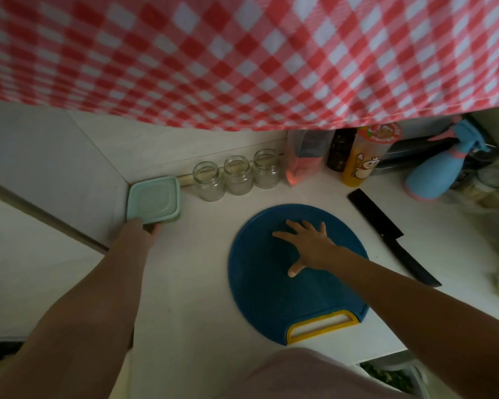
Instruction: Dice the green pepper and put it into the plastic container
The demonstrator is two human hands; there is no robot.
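Note:
A pale green plastic container [154,199] with its lid on sits in the far left corner of the white counter. My left hand [144,227] grips its near edge; most of the fingers are hidden under the wrist. My right hand [308,244] lies flat with spread fingers on the bare round blue cutting board [274,300], which has a yellow handle at its near side. A black knife [392,236] lies on the counter to the right of the board. No green pepper is visible on the board.
Three empty glass jars [236,175] stand along the back wall. Bottles, an orange drink cup [363,156] and a blue spray bottle [435,171] crowd the back right. A red-and-white checked cloth [242,53] hangs overhead.

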